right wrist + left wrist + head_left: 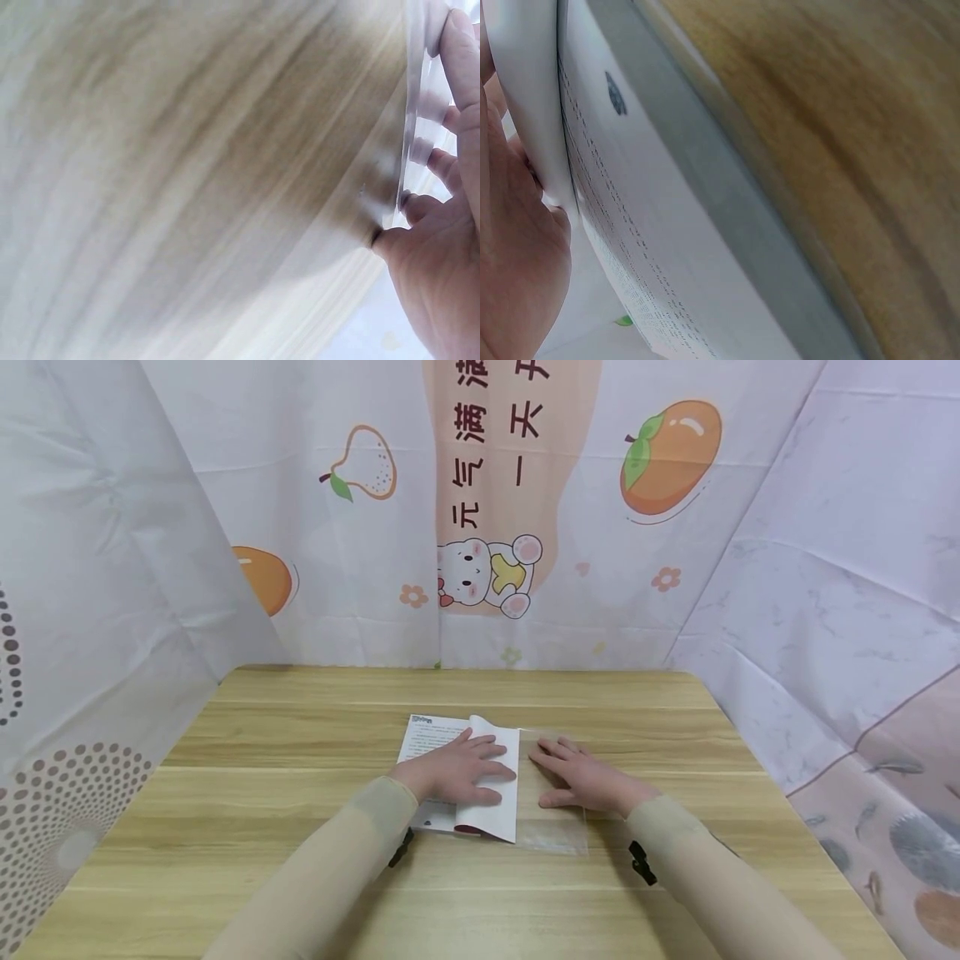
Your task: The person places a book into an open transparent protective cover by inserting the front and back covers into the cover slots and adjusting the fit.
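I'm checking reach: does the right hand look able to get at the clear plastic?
Likely yes: the right hand appears to rest on the clear plastic; the left hand sits aside, on the white flap.

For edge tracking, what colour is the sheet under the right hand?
The sheet is clear; the tabletop shows through. Best in head view.

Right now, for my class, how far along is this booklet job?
Done: the booklet lies on the table, the clear plastic sheet spread past its right edge. In hand: the left hand rests on the curled leaf, the right hand on the sheet. Remaining, perhaps: flattening the leaf and fitting the projecting sheet.
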A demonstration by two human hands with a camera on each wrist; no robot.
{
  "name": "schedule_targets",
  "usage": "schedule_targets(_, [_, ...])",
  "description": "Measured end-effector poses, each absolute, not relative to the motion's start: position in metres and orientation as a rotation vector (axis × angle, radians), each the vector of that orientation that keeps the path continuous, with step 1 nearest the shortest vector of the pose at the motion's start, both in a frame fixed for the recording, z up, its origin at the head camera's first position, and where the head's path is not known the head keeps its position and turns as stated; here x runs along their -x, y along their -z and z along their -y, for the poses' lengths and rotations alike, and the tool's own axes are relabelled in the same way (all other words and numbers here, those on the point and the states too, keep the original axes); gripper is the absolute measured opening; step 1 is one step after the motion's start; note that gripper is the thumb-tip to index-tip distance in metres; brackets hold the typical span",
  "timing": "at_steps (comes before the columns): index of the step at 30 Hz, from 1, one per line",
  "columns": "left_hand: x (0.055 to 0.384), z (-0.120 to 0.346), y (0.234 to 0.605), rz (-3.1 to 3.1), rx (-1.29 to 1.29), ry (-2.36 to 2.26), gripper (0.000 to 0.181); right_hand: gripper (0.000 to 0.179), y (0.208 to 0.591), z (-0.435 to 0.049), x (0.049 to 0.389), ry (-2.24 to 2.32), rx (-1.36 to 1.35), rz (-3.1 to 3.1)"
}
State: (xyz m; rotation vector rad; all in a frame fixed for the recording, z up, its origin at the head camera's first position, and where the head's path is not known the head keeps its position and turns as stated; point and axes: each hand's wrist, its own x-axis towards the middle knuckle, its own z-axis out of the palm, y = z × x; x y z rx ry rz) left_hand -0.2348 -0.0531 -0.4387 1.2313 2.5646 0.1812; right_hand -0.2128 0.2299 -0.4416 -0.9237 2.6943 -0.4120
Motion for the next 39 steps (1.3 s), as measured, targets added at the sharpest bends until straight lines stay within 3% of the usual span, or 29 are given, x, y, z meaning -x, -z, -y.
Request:
schedule_targets(26, [0.235, 0.052, 0.437, -2.553, -1.249, -0.179, 0.052, 0.082, 0.438, -0.229, 0.206, 0.332, 0.945, -2.759])
schedule_targets(39, [0.234, 0.052, 0.439, -2.56, -1.255, -0.17, 0.051, 0.066, 0.438, -0.222, 0.191, 0.148, 1.149, -2.84])
